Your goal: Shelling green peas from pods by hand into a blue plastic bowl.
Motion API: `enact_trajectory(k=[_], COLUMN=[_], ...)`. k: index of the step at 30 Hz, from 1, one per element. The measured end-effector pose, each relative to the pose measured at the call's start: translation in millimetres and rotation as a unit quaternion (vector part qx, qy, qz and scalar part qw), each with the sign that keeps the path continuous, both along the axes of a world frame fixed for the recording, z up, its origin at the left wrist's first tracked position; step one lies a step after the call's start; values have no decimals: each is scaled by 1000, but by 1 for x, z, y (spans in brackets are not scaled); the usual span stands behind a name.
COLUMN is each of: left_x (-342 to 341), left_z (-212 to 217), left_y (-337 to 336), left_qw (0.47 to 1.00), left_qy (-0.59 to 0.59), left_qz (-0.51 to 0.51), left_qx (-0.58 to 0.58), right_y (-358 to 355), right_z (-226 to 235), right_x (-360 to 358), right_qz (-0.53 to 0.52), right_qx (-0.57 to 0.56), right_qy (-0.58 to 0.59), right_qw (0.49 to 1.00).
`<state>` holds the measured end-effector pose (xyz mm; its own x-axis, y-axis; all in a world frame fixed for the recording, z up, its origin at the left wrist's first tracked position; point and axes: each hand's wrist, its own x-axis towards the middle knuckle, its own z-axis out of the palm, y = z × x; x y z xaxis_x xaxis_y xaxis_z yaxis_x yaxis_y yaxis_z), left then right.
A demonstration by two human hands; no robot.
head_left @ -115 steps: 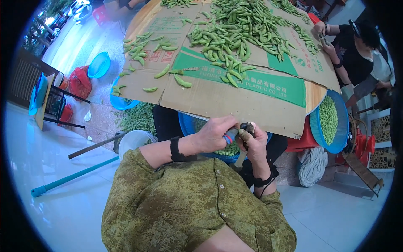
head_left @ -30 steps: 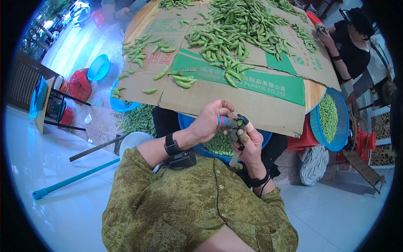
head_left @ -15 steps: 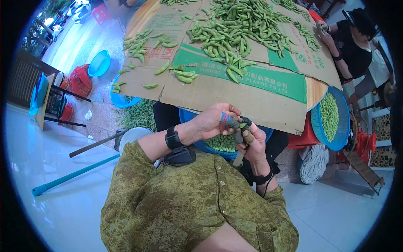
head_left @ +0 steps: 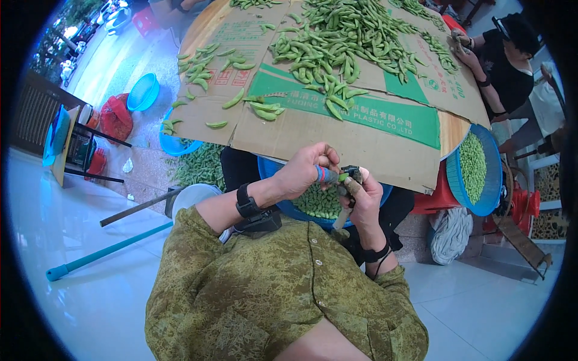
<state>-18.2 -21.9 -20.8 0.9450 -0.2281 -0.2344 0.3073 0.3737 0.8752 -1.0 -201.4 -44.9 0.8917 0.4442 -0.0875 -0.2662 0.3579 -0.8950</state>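
My left hand [head_left: 306, 171] and my right hand [head_left: 366, 201] meet over a blue basin [head_left: 274, 165] of shelled green beans [head_left: 317, 203]. Both are closed, with a green bean pod [head_left: 343, 177] pinched between their fingertips. Most of the pod is hidden by the fingers. Dark coverings wrap some fingers, one with a red and blue band, and a pale strip hangs under the right fingers. Just beyond, cardboard [head_left: 289, 141] covers a table and bears a big heap of green pods [head_left: 355, 39], with several loose pods near its front.
A blue basket of shelled beans [head_left: 474, 168] stands at the right by the table edge. Pods [head_left: 201, 165] lie on the floor at left, near a white bucket [head_left: 195, 194] and a teal pole [head_left: 108, 251]. Another person [head_left: 509, 66] works at the table's right side.
My left fingers have lifted and curled in slightly, and more bright green of the pod shows between the hands. My right hand has turned a little and stays close by.
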Motion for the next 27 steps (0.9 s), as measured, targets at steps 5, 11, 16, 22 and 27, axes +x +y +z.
enact_trajectory(k=[5,11,16,22,27], left_x=[2,-4,-11,1,39], left_z=[-2,-9,5,20,37], left_y=[4,-2,-10,10,50], left_qw=[999,988,925,768,494], left_qy=[6,-99,-216,-427,-403], left_qz=[-34,-18,21,54,132], left_qx=[3,116,312,474,759], right_y=[-5,0,4,-3,-11], right_z=[-3,-2,-2,-6,-3], right_x=[6,5,3,3,-1], right_qz=[55,61,21,16,23], right_qx=[24,-4,-138,-104,-209], right_qy=[56,29,-145,-93,-137], right_qw=[997,998,980,990,968])
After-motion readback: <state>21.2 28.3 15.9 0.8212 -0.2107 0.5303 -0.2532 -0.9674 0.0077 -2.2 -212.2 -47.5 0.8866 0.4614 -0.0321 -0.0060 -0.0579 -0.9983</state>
